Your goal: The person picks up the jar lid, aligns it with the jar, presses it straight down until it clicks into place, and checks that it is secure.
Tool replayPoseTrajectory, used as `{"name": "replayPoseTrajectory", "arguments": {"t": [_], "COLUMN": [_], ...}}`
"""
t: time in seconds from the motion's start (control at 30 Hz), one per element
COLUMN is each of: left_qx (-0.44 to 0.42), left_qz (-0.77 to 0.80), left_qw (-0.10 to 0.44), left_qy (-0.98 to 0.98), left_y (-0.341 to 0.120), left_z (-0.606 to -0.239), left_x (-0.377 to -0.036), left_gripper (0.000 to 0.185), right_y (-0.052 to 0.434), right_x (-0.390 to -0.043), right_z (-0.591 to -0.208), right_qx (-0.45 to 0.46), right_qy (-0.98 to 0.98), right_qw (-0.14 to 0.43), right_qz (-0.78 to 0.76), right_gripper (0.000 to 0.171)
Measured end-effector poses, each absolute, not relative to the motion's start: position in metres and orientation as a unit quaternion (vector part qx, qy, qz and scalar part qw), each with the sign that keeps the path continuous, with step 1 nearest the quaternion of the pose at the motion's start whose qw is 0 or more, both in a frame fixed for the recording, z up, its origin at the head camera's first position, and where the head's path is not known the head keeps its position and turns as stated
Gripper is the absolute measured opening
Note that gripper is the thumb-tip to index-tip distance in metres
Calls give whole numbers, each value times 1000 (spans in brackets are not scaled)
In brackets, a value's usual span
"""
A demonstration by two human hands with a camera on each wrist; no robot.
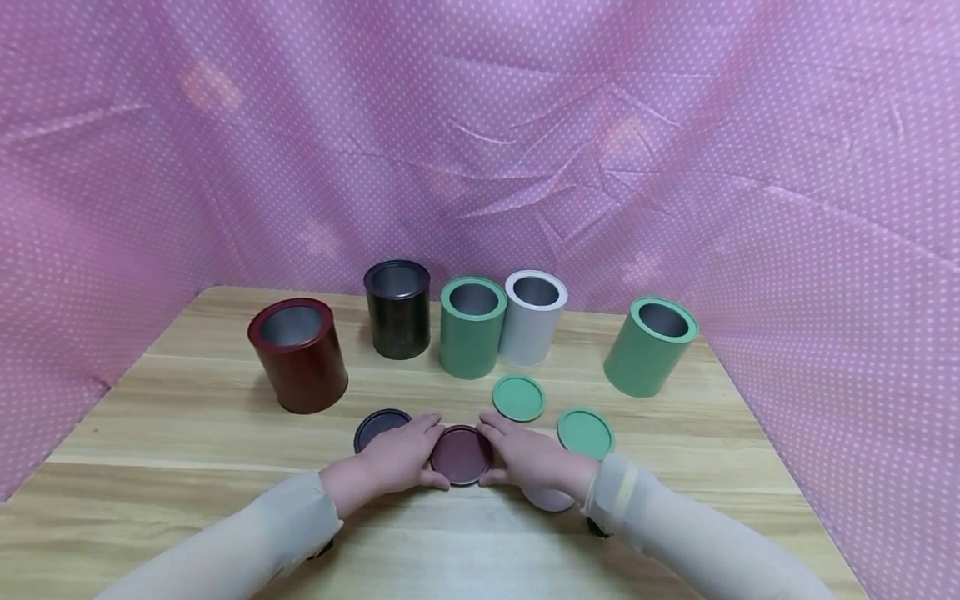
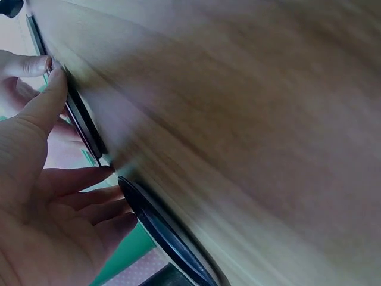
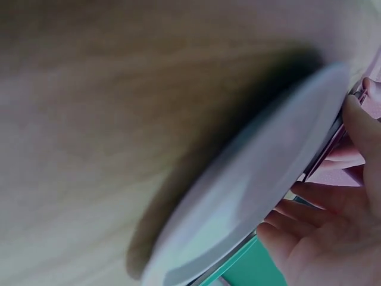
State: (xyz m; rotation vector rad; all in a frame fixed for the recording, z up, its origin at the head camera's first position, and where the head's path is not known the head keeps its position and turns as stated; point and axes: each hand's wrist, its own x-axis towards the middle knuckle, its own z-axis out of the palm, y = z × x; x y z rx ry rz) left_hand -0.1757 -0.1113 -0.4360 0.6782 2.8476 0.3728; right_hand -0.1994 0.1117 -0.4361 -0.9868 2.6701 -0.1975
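- A pink cloth (image 1: 480,108) with pale dots hangs behind the counter and along both sides.
- The wood-grained counter (image 1: 187,467) carries every can and lid.
- Pale sleeves (image 1: 225,533) cover both of the person's forearms.
- Five open-topped cans stand upright along the back: a dark red can (image 1: 309,375) at the left, then a black can (image 1: 401,325), a green can (image 1: 471,343) just beside a white can (image 1: 528,333), and a second green can (image 1: 645,362) apart at the right.
- The left hand (image 1: 393,454) has its grip parted to span the dark red lid's left edge, thumb near, fingers far.
- The right hand (image 1: 532,454) mirrors it, its grip holding the right edge.
- The dark red lid (image 1: 461,456) lies between the hands, in front of the cans.
- Around it lie a black lid (image 1: 378,425), partly hidden by the left hand; two green lids (image 1: 519,397); and a white lid (image 3: 256,179), partly under the right hand.
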Motion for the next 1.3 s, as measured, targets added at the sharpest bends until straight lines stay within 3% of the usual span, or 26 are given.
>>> {"name": "replayPoseTrajectory", "arguments": {"t": [0.87, 1.1, 1.3], "left_qx": [193, 193, 185], "left_qz": [183, 217, 250], "left_qw": [121, 113, 117], "left_qy": [956, 950, 943], "left_y": [-104, -102, -101], "left_z": [-431, -433, -430], "left_x": [-172, -172, -169], "left_gripper": [85, 77, 70], "right_y": [122, 127, 131], "right_x": [-201, -200, -201], "right_z": [-435, -434, -435], "right_qx": [-363, -351, -361], "right_qy": [914, 913, 902], "right_qw": [142, 154, 153], "right_qz": [-109, -138, -178], "right_gripper": [79, 80, 70]}}
